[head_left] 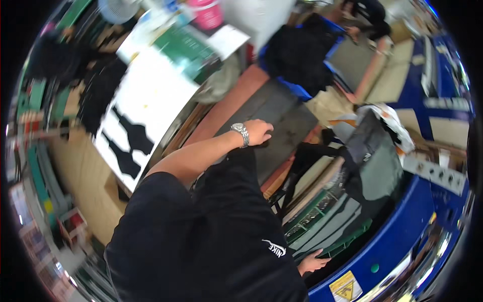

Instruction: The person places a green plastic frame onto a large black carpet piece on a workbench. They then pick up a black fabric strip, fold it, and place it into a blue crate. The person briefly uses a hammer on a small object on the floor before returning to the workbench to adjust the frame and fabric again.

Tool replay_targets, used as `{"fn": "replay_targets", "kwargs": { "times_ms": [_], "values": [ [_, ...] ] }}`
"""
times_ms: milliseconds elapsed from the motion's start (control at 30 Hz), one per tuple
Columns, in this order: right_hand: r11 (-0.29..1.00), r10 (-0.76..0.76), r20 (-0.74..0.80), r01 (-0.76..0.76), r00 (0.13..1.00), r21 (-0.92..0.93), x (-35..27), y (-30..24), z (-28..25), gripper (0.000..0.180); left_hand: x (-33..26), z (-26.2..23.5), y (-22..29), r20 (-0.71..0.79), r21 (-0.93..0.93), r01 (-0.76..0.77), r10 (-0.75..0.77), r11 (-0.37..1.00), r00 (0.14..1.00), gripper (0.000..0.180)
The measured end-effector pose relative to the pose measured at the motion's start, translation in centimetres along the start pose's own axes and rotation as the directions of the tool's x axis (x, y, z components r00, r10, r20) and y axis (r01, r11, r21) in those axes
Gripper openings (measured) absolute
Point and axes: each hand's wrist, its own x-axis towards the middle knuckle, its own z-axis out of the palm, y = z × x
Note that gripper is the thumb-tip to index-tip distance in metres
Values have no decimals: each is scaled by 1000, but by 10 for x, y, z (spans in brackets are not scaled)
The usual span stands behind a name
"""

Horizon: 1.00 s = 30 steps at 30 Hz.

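The right hand, nearest, lies flat and open on the edge of a green panel inside the blue bin. The panel's long axis runs from the hand up toward the far right. Steadying that edge with spread fingers would best keep it from sliding. Farther off, the left hand, watch on the wrist, presses fingers curled against a dark board on the worktop, holding nothing.
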Motion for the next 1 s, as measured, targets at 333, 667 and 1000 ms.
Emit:
{"fn": "replay_targets", "kwargs": {
  "times_ms": [333, 667, 1000],
  "values": [
    [999, -11, -118, 8, 993, -33, 44, 28, 46, 84, -403, 98, -96, 244, 61, 855, -838, 515, 487, 29],
    [923, -247, -273, 312, 930, 226, 27, 3, 7, 78, -495, 134, -152, 64, -372, 759, -801, 534, 595, 43],
    [732, -365, -317, 480, 875, 483, -101, 17, -99, 60, -324, -7, -96, -130, -364, 280, -346, 888, 929, 40]
  ]
}}
